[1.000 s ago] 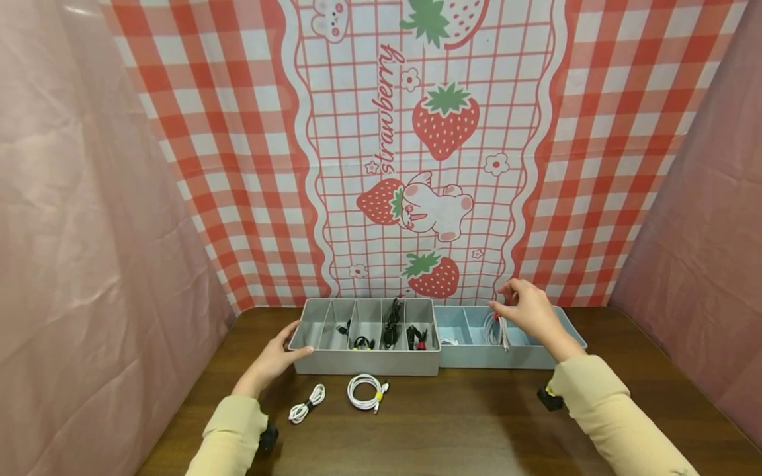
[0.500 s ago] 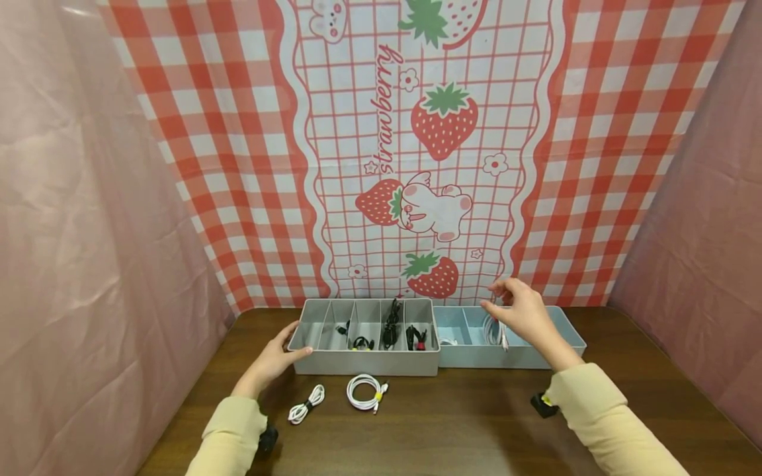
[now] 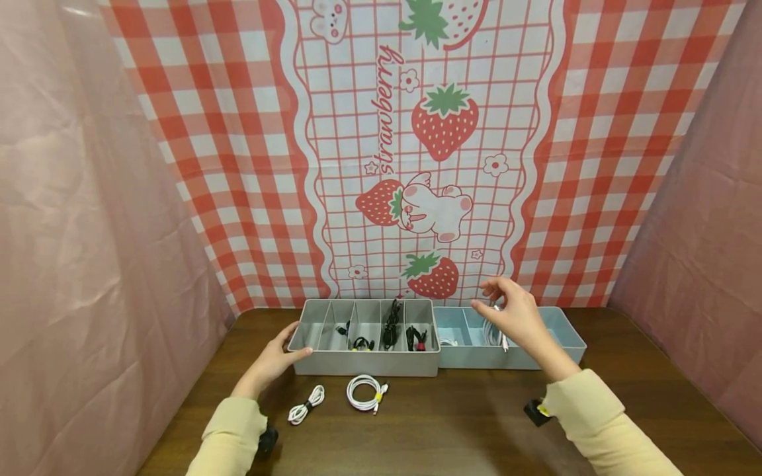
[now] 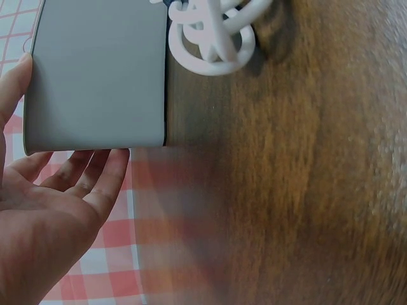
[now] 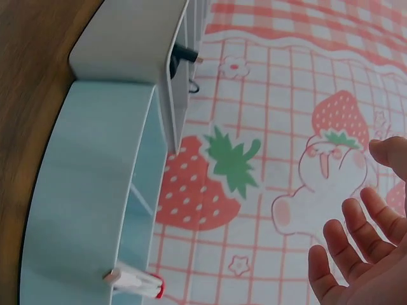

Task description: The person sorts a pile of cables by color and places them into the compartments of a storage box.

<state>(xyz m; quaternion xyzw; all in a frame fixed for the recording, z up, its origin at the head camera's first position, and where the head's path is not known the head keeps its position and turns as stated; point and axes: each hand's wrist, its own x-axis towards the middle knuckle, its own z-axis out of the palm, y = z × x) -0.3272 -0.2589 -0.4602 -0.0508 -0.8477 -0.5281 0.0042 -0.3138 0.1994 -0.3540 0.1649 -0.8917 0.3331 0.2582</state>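
Observation:
My left hand (image 3: 280, 350) rests against the left end of a grey divided box (image 3: 366, 363). In the left wrist view its thumb touches the rim and its fingers (image 4: 109, 175) lie against the end wall. My right hand (image 3: 513, 314) hangs above a light blue divided box (image 3: 500, 359), fingers apart and holding nothing. Beneath it, a coiled whitish cable (image 3: 489, 332) stands in a blue compartment, partly hidden by the hand. In the right wrist view, the cable end (image 5: 130, 279) with a bit of red pokes over the front rim.
In front of the grey box lie a white cable with a black tie (image 3: 306, 404) and a coiled white cable with a yellow tie (image 3: 364, 394). Several black cables (image 3: 391, 325) sit in the grey compartments. A strawberry-patterned cloth (image 3: 443, 198) hangs behind both boxes.
My right hand has shifted left above the blue box, now covering the red part of the coiled cable. My left hand has stayed on the grey box.

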